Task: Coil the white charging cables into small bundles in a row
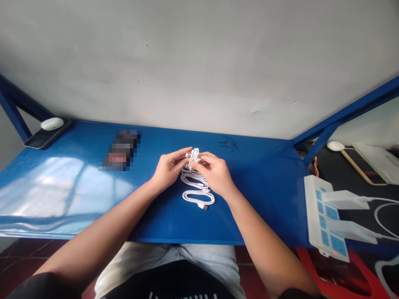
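Left hand [168, 168] and right hand [218, 173] meet over a blue surface [262, 203], seen from the head camera, each pinching a folded white cable [195, 156] between thumb and fingers. Both forearms reach in from the lower corners, angling upward and inward until the fingertips nearly touch at the bundle. The left hand's index finger stretches across toward the top of the loops, its thumb tucked below; the right hand curls its fingers behind, with its thumb laid across the near side. Whether either hand rests on the surface cannot be told. The folded cable stands upright in the grip, near the middle of the surface. Just below it lie more coiled white cables [198, 197], one USB plug [203, 207] pointing right. Thin dark strands [228, 143] are scattered beyond the right hand.
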